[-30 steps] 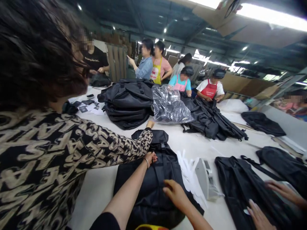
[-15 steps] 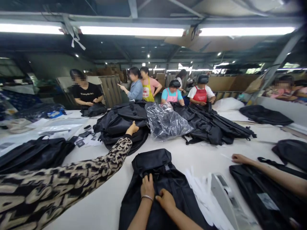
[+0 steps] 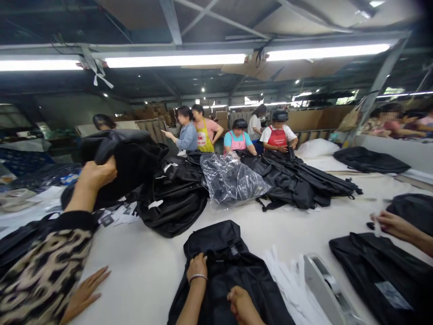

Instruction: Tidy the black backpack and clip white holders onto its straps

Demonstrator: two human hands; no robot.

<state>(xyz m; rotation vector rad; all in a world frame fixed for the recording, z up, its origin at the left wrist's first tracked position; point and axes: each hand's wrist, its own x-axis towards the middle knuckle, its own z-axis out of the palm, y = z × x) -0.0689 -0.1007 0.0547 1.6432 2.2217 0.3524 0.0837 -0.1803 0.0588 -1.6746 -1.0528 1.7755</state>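
A black backpack point(image 3: 223, 275) with a top flap and a buckle lies on the white table in front of me. My left hand point(image 3: 198, 268), wearing a bracelet, rests on its left side below the flap, fingers bent and close together against the fabric. Over the lower middle of the bag, my right hand point(image 3: 241, 301) is closed with thumb and fingers pinched. Whatever it may hold is too small to make out.
White strips point(image 3: 287, 280) and a grey-white device point(image 3: 333, 289) lie right of my backpack. A co-worker's patterned sleeve point(image 3: 50, 257) reaches in from the left. Another hand point(image 3: 394, 225) works over a black bag point(image 3: 382, 275) at right. Piled bags and clear plastic point(image 3: 233, 180) lie beyond.
My left hand has moved left and down from the flap's middle. My right hand has drawn back toward me. The co-worker at left has lifted a black bag from the pile leftward.
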